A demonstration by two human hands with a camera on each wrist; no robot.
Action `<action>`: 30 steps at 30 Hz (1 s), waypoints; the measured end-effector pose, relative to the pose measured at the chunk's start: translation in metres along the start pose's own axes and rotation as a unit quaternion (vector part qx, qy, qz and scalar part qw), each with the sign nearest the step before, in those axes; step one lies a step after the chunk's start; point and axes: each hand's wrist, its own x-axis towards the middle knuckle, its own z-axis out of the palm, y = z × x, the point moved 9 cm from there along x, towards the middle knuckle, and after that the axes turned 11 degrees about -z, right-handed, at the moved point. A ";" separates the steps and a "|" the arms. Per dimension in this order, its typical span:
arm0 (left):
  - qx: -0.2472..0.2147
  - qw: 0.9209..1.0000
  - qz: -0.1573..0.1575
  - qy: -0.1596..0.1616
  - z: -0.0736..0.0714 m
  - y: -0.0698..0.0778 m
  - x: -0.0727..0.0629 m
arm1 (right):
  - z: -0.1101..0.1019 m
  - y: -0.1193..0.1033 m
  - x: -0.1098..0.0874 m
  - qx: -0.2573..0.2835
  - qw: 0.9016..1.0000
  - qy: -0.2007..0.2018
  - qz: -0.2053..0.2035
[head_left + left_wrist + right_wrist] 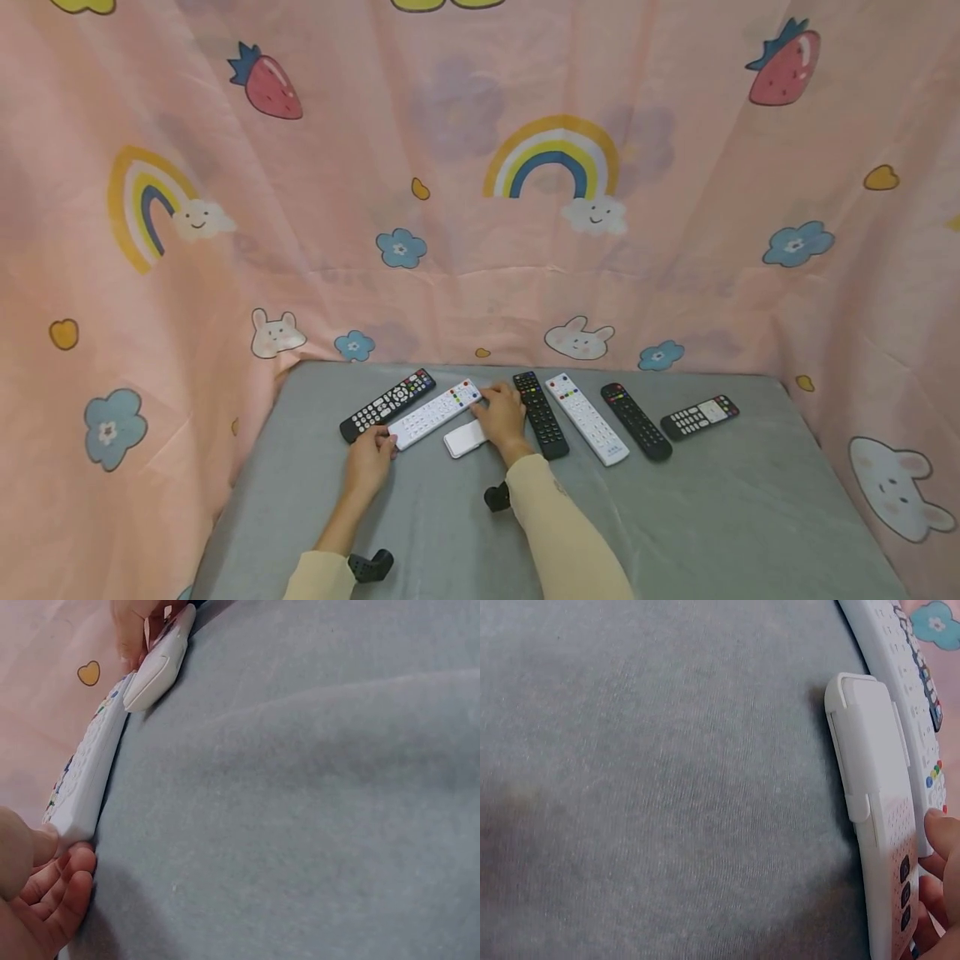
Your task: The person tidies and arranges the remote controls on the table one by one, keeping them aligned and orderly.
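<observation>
A white remote control with colored buttons near its far end lies slanted on the grey cloth. My left hand pinches its near end between thumb and fingers, seen close up in the left wrist view. At the opposite end, my right hand has its thumb on the remote's tip and its fingers bent beside it. A shorter white remote with a sliding cover lies alongside, partly under the right hand in the head view. Just behind the gripped remote is a black remote with white buttons.
To the right of my right hand lie a black remote, a long white remote, another black remote and a small black one. The grey table cloth ends at a pink patterned curtain.
</observation>
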 end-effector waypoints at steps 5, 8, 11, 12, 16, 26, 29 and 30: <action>-0.023 1.000 -0.011 -0.002 -0.001 -0.001 -0.001 | -0.002 0.000 0.000 0.012 1.000 0.010 0.007; -0.038 0.999 -0.014 0.000 -0.002 -0.002 -0.001 | -0.004 -0.001 -0.001 0.014 1.000 0.012 0.008; -0.060 0.998 -0.015 -0.006 -0.001 -0.002 -0.002 | -0.007 -0.003 -0.001 0.014 1.000 0.014 0.006; -0.066 0.998 -0.014 -0.008 -0.001 -0.003 -0.003 | -0.008 -0.004 -0.001 0.015 1.000 0.016 0.005; -0.078 0.997 -0.016 -0.015 0.001 -0.003 -0.004 | -0.012 -0.007 -0.002 0.023 0.999 0.026 0.004; -0.113 0.993 -0.032 -0.021 0.002 -0.007 -0.008 | -0.015 -0.007 0.001 0.048 0.997 0.057 0.006; -0.147 0.988 -0.043 -0.034 0.003 -0.011 -0.010 | -0.017 -0.011 0.002 0.051 0.996 0.077 -0.013; -0.156 0.986 -0.046 -0.039 0.003 -0.012 -0.011 | -0.018 -0.012 0.002 0.054 0.995 0.081 -0.019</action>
